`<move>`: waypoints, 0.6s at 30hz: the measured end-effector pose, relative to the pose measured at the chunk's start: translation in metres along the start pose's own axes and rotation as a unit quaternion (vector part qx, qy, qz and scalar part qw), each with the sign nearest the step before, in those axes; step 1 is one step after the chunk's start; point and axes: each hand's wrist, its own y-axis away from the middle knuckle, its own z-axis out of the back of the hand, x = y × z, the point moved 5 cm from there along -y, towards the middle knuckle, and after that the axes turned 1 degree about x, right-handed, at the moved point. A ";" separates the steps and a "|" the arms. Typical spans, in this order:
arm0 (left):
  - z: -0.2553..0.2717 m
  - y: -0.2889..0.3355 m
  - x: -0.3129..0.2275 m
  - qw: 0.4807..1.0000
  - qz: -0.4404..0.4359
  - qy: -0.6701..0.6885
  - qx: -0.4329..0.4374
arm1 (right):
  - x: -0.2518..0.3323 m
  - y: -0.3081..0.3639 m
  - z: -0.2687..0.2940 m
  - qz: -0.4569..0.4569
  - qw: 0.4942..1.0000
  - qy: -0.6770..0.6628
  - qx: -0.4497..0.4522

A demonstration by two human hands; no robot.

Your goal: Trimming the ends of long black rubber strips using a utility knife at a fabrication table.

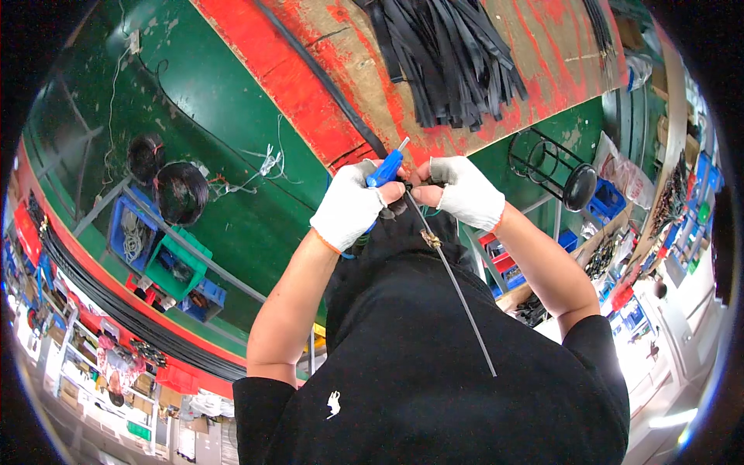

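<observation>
Blue plastic makes up most of the small tool (385, 170) in the left hand (349, 203), and its metal tip pokes up past the thumb. The left fingers curl around it, perhaps so it stays put while the thumb works. The right hand (469, 194) comes close, with its fingers bent in; I cannot tell what they grip. Between the hands, a thin metal rod (466, 310) slants down over the black shirt (426, 403), maybe so the thumbs can reach its top. One long black strip (328, 84) runs along the red desk (263, 58) toward the left hand. Farther over lies a pile of black strips (446, 66), likely close for easy reach.
</observation>
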 end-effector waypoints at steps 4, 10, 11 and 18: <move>0.001 -0.006 0.009 0.999 0.000 -0.032 -0.016 | 0.000 0.001 0.002 -0.011 0.999 0.034 -0.032; -0.008 -0.008 0.006 0.999 0.008 -0.046 -0.012 | -0.002 0.003 0.007 0.015 0.987 0.127 -0.094; -0.010 -0.008 0.005 0.998 0.001 -0.059 -0.011 | 0.003 0.005 0.007 0.012 0.985 0.146 -0.094; -0.012 -0.007 0.007 1.000 -0.016 -0.019 -0.001 | -0.003 0.004 0.009 0.021 0.995 0.069 -0.076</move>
